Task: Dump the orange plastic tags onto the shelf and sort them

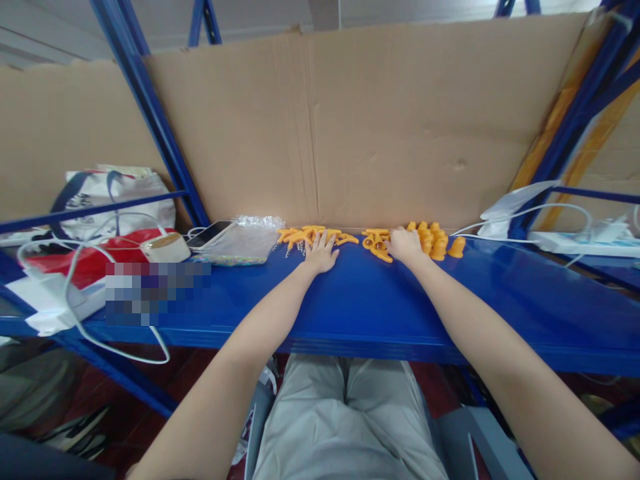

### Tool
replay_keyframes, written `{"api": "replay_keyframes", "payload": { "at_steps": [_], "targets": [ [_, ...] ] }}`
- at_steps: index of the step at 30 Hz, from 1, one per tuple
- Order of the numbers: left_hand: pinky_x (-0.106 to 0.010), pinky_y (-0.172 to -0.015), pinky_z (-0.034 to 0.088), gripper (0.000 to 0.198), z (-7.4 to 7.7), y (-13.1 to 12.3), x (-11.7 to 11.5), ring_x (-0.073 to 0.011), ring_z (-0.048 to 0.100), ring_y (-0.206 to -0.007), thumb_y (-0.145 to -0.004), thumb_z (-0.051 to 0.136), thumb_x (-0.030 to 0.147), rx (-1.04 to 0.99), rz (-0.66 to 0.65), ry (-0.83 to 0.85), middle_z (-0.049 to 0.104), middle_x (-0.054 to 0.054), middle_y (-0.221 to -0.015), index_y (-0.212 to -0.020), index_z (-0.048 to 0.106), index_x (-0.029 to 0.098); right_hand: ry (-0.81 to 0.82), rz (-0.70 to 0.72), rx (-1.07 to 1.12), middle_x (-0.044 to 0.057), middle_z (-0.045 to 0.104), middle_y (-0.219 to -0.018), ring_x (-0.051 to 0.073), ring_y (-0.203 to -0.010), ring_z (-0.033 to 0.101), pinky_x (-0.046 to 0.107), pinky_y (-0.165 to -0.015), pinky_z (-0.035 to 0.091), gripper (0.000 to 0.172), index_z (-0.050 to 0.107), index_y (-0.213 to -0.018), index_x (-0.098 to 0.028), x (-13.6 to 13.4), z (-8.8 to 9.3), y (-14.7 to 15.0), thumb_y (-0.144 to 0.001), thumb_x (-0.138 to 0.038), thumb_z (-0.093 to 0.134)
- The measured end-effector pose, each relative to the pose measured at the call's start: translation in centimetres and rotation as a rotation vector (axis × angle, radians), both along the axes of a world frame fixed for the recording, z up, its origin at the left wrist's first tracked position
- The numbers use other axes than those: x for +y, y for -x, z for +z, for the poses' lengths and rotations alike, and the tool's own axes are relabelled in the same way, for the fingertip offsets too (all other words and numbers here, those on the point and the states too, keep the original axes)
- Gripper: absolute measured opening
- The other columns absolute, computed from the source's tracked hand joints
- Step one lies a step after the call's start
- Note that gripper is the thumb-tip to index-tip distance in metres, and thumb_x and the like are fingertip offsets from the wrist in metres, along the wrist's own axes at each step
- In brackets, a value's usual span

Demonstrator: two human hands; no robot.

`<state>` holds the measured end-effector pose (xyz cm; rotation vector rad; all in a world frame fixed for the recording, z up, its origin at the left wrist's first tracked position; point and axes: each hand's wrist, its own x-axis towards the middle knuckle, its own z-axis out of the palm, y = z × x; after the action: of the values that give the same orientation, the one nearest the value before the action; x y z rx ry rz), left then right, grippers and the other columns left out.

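both hands reach to the back of the blue metal shelf [360,300]: left hand [321,253] spread flat beside flat orange plastic hooks [305,235], right hand [404,244] curled over small orange plastic loops [377,244], grip unclear.

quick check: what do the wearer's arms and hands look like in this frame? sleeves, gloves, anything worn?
Both arms are bare along all that shows: no sleeve in view. The left hand and right hand are bare too, with no gloves. No watch, band, ring or marking can be seen at this size. No cable is attached to either arm. Below the arms, light grey trousers show on the lap.
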<state>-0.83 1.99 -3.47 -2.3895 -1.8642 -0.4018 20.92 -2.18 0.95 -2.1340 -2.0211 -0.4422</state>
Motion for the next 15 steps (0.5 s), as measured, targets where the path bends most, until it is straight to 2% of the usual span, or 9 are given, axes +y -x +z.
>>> {"api": "replay_keyframes", "payload": {
  "at_steps": [9,15],
  "targets": [
    [-0.065,-0.124,0.007,0.064,-0.20,0.01,-0.08,-0.0341,0.007,-0.157,-0.098,0.040,0.037,0.051,-0.129,-0.163,0.016,-0.008,-0.170,-0.160,0.028,0.026,-0.114,0.023,0.034,0.025,0.066,-0.120,0.032,-0.115,0.062,0.038,-0.091,0.044,0.035,0.064,-0.121,-0.006,0.07,0.50,-0.34,-0.097,-0.020,0.043],
    [-0.062,-0.125,0.007,0.064,0.10,-0.23,-0.62,-0.0319,0.008,-0.157,-0.099,0.040,0.033,0.068,-0.156,-0.182,0.014,-0.008,-0.170,-0.161,0.027,0.023,-0.155,0.044,0.065,0.025,0.064,-0.118,0.033,-0.113,0.061,0.039,-0.091,0.044,0.034,0.062,-0.120,-0.006,0.49,0.41,-0.71,-0.096,-0.018,0.042]
  ]
}}
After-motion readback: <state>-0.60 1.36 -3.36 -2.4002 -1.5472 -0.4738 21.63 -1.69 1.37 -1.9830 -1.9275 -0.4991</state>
